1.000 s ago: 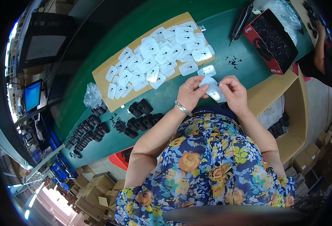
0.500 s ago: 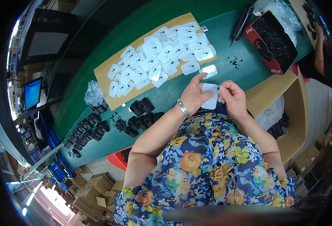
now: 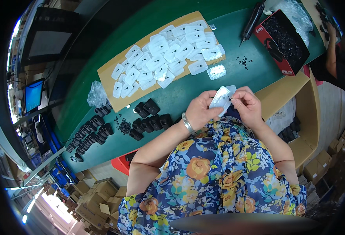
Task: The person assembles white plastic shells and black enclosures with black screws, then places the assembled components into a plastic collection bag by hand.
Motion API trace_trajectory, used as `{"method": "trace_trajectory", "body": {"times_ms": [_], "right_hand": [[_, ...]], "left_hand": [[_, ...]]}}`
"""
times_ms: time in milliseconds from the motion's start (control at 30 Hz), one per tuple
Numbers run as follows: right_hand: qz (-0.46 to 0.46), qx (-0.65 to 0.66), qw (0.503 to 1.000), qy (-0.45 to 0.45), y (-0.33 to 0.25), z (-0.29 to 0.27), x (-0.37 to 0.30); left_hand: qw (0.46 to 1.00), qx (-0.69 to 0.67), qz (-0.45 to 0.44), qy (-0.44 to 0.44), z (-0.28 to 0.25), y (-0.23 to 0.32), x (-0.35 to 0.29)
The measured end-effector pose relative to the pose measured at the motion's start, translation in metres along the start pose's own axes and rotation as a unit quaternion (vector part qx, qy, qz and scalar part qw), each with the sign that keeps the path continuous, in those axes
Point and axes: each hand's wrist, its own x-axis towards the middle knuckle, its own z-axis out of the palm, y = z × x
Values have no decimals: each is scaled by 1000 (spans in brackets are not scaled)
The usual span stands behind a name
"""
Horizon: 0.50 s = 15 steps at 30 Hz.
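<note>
Close in front of my body, my left hand [image 3: 202,110] grips a few white rounded plastic plates [image 3: 220,98], fanned so that one shows behind another. The thumb lies along their lower side. At the plates' right edge, my right hand [image 3: 247,106] pinches thumb and forefinger together on a small black part [image 3: 230,98], its shape mostly hidden by the fingertips. Beyond my hands a single white plate [image 3: 217,72] lies on the green table. Many similar plates [image 3: 155,62], most with a small black piece on top, are spread over a cardboard sheet [image 3: 115,102].
Loose black parts [image 3: 244,62] lie right of the sheet, near an electric screwdriver [image 3: 253,23]. A red box [image 3: 279,51] holds many small black pieces. Black housings [image 3: 145,125] stand in rows at left. An open carton [image 3: 311,129] sits at right; another person's arm [image 3: 331,55] shows beyond.
The plates in my left hand have tilted and fanned apart, uncovering a second one. My right hand has shifted slightly right and down, and the small black part now shows at its fingertips.
</note>
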Motion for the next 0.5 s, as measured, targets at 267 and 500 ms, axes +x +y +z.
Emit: {"method": "trace_trajectory", "body": {"times_ms": [267,500], "right_hand": [[-150,-194,968,-45,-17,-10,12],[-245,-273,924,-104,-28,-14,19]], "left_hand": [[999,44,1,-10,3,21,-3],[997,-10,-59,-39,6,37,-6]]}}
